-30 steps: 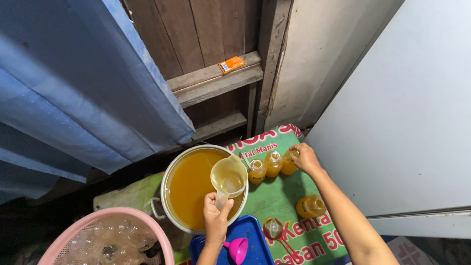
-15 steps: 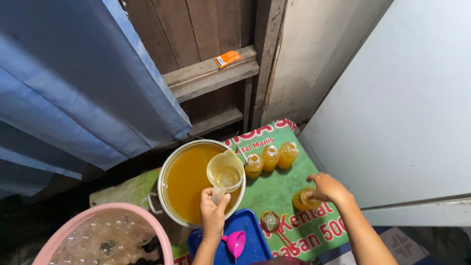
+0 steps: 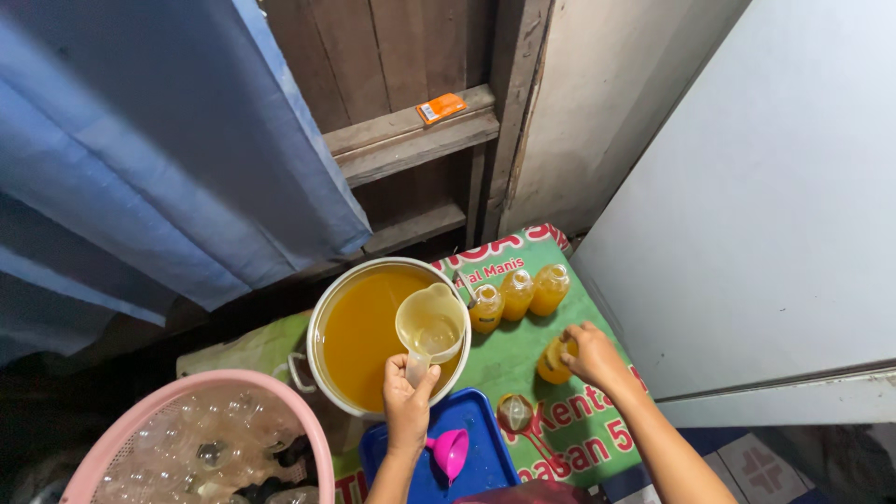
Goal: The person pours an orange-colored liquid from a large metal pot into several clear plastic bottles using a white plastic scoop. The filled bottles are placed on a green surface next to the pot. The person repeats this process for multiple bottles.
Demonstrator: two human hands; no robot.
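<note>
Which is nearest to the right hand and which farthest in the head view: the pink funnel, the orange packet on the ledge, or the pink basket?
From the right hand:
1. Pink funnel, lower left, on the blue tray.
2. Pink basket, far left, bottom corner.
3. Orange packet, up on the wooden ledge.

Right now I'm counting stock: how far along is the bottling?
Three filled bottles stand in a row. The right hand grips another filled bottle; the left hand holds a jug over the pot, mostly full. Empty bottles fill the pink basket.
</note>
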